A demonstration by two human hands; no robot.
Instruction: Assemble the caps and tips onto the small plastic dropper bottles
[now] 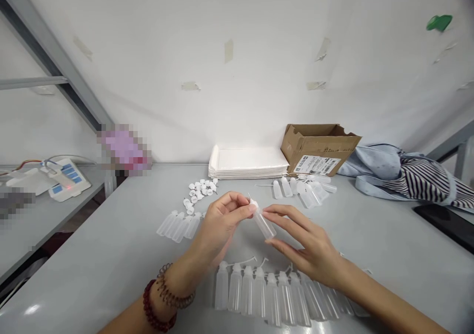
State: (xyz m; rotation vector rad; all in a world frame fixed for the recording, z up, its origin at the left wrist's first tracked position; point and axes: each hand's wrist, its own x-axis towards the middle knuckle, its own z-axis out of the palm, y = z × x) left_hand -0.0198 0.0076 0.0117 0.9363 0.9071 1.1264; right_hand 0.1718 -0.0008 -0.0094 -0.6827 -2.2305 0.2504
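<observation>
A small translucent squeeze bottle (265, 227) is held tilted between my two hands above the table. At its top, my left hand (217, 220) pinches the white needle-tip cap (253, 205) between thumb and fingers. My right hand (305, 237) grips the bottle's body, thumb below and fingertips above. Beyond my left hand lies a loose pile of white caps (200, 190), with several bottles (180, 227) lying beside my left forearm. Nearer to me is a row of capped bottles (251, 290) with thin strap-like pieces at their tops; my right forearm hides part of it.
Against the wall sits a stack of white padded envelopes (248, 162), beside an open cardboard box (320, 148). More bottles (311, 193) lie before the box. Rightward are a blue and striped cloth bundle (418, 176) and a black phone (446, 225). A white device (70, 178) stands far left.
</observation>
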